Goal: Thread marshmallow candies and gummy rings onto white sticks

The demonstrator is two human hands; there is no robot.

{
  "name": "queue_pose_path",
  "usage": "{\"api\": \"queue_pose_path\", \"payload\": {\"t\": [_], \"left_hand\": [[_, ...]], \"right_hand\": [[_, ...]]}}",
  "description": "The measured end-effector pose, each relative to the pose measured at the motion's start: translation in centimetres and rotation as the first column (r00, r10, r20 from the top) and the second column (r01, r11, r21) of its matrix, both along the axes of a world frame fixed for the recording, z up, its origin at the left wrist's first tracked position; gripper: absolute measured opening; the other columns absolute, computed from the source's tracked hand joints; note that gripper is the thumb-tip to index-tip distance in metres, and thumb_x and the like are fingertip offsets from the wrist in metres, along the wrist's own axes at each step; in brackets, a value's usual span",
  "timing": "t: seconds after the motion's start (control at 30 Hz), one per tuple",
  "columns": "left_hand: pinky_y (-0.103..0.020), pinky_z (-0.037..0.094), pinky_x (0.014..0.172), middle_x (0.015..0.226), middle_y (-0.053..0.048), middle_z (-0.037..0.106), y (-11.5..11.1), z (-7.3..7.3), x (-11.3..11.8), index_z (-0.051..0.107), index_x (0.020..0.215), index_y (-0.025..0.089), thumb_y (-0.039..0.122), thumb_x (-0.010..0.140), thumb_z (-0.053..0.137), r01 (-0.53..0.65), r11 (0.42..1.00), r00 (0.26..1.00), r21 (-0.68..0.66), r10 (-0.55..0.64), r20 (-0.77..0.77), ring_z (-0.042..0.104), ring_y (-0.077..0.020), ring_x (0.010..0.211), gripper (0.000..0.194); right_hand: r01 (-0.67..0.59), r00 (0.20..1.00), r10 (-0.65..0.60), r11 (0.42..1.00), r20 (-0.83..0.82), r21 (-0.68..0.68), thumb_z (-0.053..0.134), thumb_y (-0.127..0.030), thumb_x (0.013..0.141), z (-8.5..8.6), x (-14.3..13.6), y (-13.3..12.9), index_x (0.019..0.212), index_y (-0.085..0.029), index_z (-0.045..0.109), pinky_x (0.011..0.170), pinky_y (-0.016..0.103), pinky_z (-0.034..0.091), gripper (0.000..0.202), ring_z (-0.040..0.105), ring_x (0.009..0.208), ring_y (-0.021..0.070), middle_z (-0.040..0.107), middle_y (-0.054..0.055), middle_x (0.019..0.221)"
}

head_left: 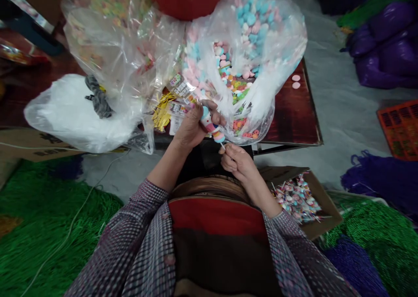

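Observation:
My left hand [192, 125] is wrapped round a candy skewer [212, 123], a stack of pastel blue, white, pink and orange pieces. Its thin white stick points down and to the right. At the stick's lower end, my right hand [235, 160] pinches it between thumb and fingers. Just beyond the left hand lie a printed clear packet [180, 88] and a bunch of gold twist ties [162, 114]. Close past both hands, an open plastic bag [225, 114] holds pink, blue and white candies, with colourful ring-shaped candies [241, 125] near its front.
On the dark table [303, 118] stand a red basket [187, 1], a large bag of gummy-like candies [111, 22] and a bag of white material [75, 114]. Two pink discs [295, 82] lie at right. A cardboard box [321, 201] of wrapped candy skewers sits below; green strands [55, 214] cover the floor.

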State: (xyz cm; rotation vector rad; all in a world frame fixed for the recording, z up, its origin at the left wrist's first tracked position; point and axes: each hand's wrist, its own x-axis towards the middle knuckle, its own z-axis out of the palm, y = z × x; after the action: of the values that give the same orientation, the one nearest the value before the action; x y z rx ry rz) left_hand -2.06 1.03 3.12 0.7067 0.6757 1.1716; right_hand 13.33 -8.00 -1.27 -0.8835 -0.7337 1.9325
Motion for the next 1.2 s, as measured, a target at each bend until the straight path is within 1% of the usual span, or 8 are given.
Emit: {"api": "queue_pose_path", "payload": {"t": [0.13, 0.3, 0.5, 0.63, 0.8, 1.0, 1.1, 1.2], "left_hand": [[-0.029, 0.058, 0.074, 0.062, 0.006, 0.058, -0.1, -0.4, 0.2, 0.063, 0.086, 0.022, 0.062, 0.088, 0.075, 0.004, 1.000, 0.999, 0.001, -0.004, -0.034, 0.072, -0.0144, 0.072, 0.042], [-0.029, 0.058, 0.080, 0.064, 0.006, 0.057, -0.4, -0.3, 1.3, 0.059, 0.079, 0.022, 0.056, 0.088, 0.077, -0.030, 1.000, 0.995, 0.002, 0.030, -0.094, 0.071, -0.0126, 0.074, 0.040], [-0.032, 0.057, 0.087, 0.083, 0.000, 0.072, -1.7, -0.9, 0.9, 0.069, 0.095, 0.021, 0.062, 0.065, 0.093, 0.111, 0.991, 0.994, 0.079, -0.110, -0.014, 0.074, -0.0199, 0.097, 0.056], [-0.031, 0.057, 0.087, 0.092, -0.001, 0.074, -0.9, 0.5, -0.3, 0.071, 0.114, 0.028, 0.059, 0.084, 0.079, -0.109, 0.994, 0.994, 0.001, 0.109, 0.013, 0.075, -0.0194, 0.102, 0.044], [-0.025, 0.055, 0.074, 0.058, 0.008, 0.047, -0.2, 1.5, 0.7, 0.071, 0.098, 0.024, 0.039, 0.094, 0.072, -0.295, 0.942, 0.953, -0.159, 0.301, 0.015, 0.059, -0.0088, 0.057, 0.016], [-0.026, 0.055, 0.073, 0.056, 0.010, 0.036, -1.4, 1.4, 1.9, 0.064, 0.083, 0.023, 0.031, 0.093, 0.071, -0.119, 0.977, 0.990, -0.175, 0.129, 0.051, 0.048, -0.0066, 0.048, 0.015], [-0.028, 0.056, 0.072, 0.055, 0.010, 0.036, -1.6, 1.4, 1.7, 0.066, 0.086, 0.023, 0.032, 0.092, 0.073, -0.037, 0.993, 0.999, -0.114, 0.040, 0.026, 0.047, -0.0071, 0.048, 0.013], [-0.029, 0.057, 0.073, 0.056, 0.009, 0.039, -1.2, 1.2, 1.4, 0.067, 0.094, 0.025, 0.035, 0.093, 0.072, -0.044, 0.995, 0.999, -0.085, 0.041, -0.035, 0.049, -0.0081, 0.050, 0.011]], "right_hand": [[0.106, 0.979, -0.117, 0.992, 0.170, 0.068, 0.075, -0.061, 0.084, 0.1, -0.2, 0.1, 0.096, -0.019, 0.068, 0.042, 0.021, 0.019, 0.044, 0.025, 0.038, 0.0051, 0.039, -0.014, 0.044], [0.211, 0.792, -0.356, 0.922, 0.496, 0.325, 0.078, -0.053, 0.082, 0.5, -0.1, -0.2, 0.090, -0.020, 0.071, 0.050, 0.022, 0.036, 0.035, 0.046, 0.049, 0.0074, 0.055, -0.008, 0.054], [0.260, 0.806, -0.382, 0.915, 0.453, 0.309, 0.069, -0.050, 0.088, 0.2, -0.4, -0.3, 0.095, -0.020, 0.075, 0.047, 0.022, 0.037, 0.032, 0.043, 0.041, 0.0068, 0.053, -0.009, 0.049], [0.229, 0.717, -0.437, 0.884, 0.543, 0.409, 0.069, -0.041, 0.088, -0.4, 0.0, -0.4, 0.099, -0.019, 0.081, 0.051, 0.025, 0.043, 0.027, 0.045, 0.042, 0.0089, 0.053, -0.008, 0.047], [0.130, 0.536, -0.591, 0.763, 0.603, 0.633, 0.066, -0.038, 0.089, -0.8, 0.0, -0.4, 0.093, -0.022, 0.083, 0.067, 0.032, 0.051, 0.023, 0.058, 0.056, 0.0140, 0.069, 0.001, 0.065], [0.094, 0.948, -0.134, 0.984, 0.287, 0.149, 0.069, -0.055, 0.089, 0.1, -0.8, -0.8, 0.090, -0.020, 0.074, 0.044, 0.024, 0.027, 0.035, 0.031, 0.036, 0.0074, 0.042, -0.011, 0.041], [0.032, 0.997, -0.034, 0.999, 0.075, 0.029, 0.073, -0.060, 0.084, 0.3, -1.0, -0.7, 0.086, -0.020, 0.067, 0.041, 0.023, 0.026, 0.040, 0.027, 0.034, 0.0060, 0.039, -0.013, 0.040], [0.078, 0.966, -0.109, 0.988, 0.235, 0.135, 0.071, -0.063, 0.086, 0.3, -0.9, -0.5, 0.098, -0.020, 0.069, 0.045, 0.023, 0.032, 0.045, 0.039, 0.039, 0.0066, 0.053, -0.010, 0.049]]}}
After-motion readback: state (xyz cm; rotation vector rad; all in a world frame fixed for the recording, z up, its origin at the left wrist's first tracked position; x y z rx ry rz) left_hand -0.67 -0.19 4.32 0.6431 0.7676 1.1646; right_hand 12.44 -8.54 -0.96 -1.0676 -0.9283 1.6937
